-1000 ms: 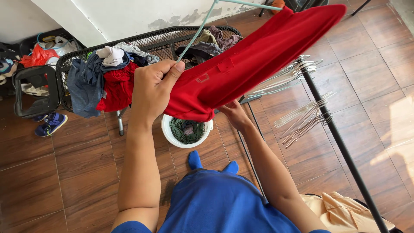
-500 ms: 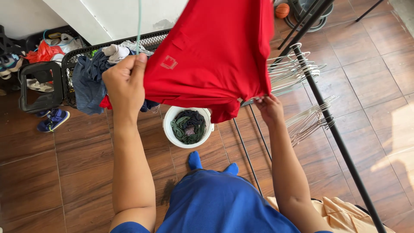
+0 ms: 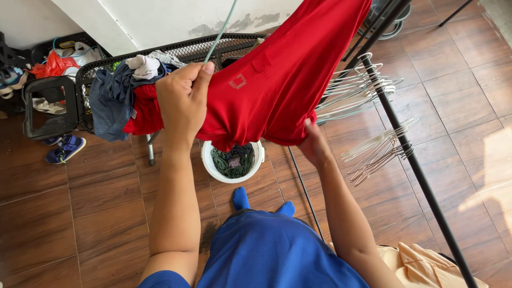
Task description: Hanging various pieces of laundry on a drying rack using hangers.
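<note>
Brown wood-look floor under a laundry rack, red shirt point(image 3: 282, 80) held up mid-frame.
Left hand point(image 3: 184, 101) is clenched on its upper-left edge; right hand point(image 3: 314, 146) pinches the hem above a white bucket point(image 3: 209, 162).

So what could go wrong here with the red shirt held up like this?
The red fabric shirt is gripped only at its lower edge by the left hand and right hand, so a slip might drop it toward the white round bucket of dark clothes. Its far end could also snag on the wire hangers nearby.
</note>
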